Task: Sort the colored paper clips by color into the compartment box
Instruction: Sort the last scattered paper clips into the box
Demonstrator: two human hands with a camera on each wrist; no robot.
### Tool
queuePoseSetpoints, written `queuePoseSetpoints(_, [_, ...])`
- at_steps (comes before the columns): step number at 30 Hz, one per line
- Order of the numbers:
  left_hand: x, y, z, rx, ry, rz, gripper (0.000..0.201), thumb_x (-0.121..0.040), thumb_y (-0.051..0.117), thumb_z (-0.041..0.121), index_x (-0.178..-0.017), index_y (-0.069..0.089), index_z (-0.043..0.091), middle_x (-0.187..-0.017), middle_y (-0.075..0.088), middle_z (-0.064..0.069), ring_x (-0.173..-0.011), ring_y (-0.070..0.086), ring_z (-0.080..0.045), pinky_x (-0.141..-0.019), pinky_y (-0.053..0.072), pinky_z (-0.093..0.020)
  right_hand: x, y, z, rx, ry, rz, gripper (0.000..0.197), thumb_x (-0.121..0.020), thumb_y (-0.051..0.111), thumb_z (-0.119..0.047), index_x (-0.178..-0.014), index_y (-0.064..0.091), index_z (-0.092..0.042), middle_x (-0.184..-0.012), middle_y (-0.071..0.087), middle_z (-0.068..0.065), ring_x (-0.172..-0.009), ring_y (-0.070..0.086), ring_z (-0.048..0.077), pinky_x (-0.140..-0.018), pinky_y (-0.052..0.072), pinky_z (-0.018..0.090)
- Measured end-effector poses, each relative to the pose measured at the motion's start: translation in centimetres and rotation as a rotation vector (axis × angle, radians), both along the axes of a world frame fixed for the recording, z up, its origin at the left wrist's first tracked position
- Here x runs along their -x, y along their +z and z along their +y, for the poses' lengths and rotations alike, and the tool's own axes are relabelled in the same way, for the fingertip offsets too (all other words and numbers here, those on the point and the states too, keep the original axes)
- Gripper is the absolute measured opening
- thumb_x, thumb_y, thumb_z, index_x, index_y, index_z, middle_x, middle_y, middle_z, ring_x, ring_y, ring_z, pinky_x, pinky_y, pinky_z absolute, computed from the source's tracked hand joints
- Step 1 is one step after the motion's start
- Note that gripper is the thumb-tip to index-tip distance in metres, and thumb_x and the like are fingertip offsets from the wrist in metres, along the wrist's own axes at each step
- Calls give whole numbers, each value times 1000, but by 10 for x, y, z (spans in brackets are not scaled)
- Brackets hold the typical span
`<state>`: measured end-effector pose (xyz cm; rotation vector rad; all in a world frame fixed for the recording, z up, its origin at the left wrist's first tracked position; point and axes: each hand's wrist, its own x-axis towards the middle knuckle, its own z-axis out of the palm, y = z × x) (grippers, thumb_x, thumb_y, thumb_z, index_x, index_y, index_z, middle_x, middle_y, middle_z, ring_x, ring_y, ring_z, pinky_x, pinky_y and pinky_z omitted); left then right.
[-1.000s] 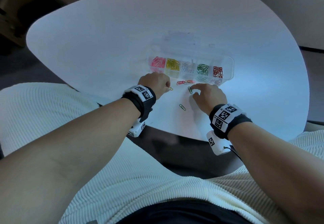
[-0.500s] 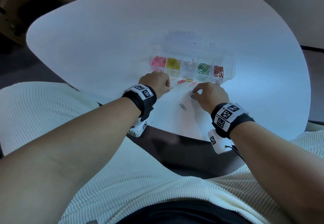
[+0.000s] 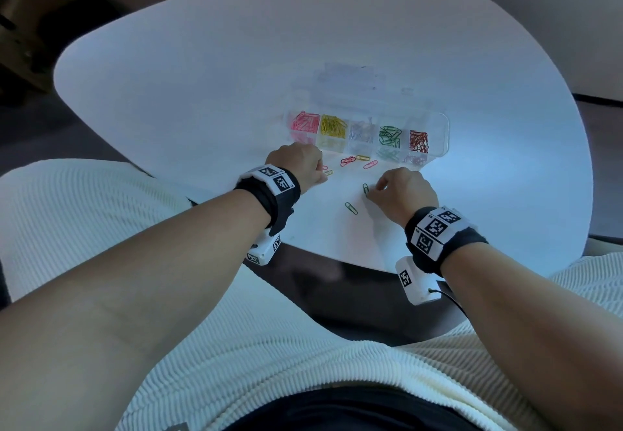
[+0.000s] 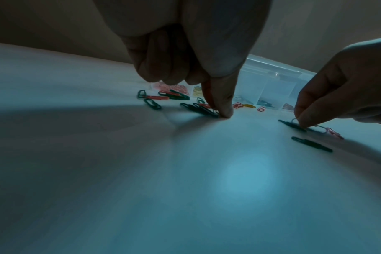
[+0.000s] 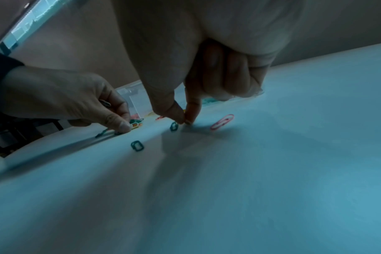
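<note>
Pinching a green clip (image 3: 365,190) flat on the table (image 3: 202,93), right hand (image 3: 401,191); its long axis runs near-far

Head view: from above, facing forward and down over the white table (image 3: 202,93), forearms and compartment box (image 3: 441,134).
Left wrist view: low over the tabletop, close behind the left hand (image 4: 196,60), facing the box.
Right wrist view: low, close behind the right hand (image 5: 207,60).
Shared: both hands and the loose clips (image 3: 350,208).
</note>
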<state>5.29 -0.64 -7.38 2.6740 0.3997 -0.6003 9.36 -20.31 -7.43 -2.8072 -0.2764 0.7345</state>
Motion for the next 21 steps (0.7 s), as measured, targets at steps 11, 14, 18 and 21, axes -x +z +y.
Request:
queuePoseSetpoints(11, [-1, 9, 6, 137, 55, 3, 27, -88, 63, 46, -85, 64, 19, -84, 61, 2, -82, 60, -22, -69, 43, -28, 2, 7, -1, -417, -272, 120, 21, -87, 40, -15, -69, 46, -6, -67, 50, 8, -64, 42, 25, -59, 33, 34])
queuePoseSetpoints(14, [-4, 18, -2, 355, 83, -48, 25, -93, 55, 41, -82, 55, 19, -92, 59, 1, -84, 54, -19, -76, 45, -32, 3, 18, 3, -722, -458, 335, 28, -83, 39, -9, -57, 31, -19, -52, 29, -2, -50, 19, 16, -48, 17, 24])
queuePoseSetpoints(18, [-7, 35, -13, 764, 298, -125, 33, -97, 37, 13, -64, 34, 18, -60, 32, 2, -50, 26, -15, -49, 22, -27, 2, 36, 15, -1013, -579, 527, 37, -92, 40, -14, -62, 19, -23, -54, 15, -3, -52, 6, 16, -48, 7, 28])
queuePoseSetpoints(21, [-11, 47, -14, 1078, 506, -86, 25, -85, 30, 11, -62, 30, 20, -51, 21, 2, -49, 7, -13, -47, 9, -21, -6, 47, 25, -1118, -633, 588, 37, -97, 42, -19, -65, 23, -21, -49, 25, -2, -45, 13, 15, -44, 10, 26])
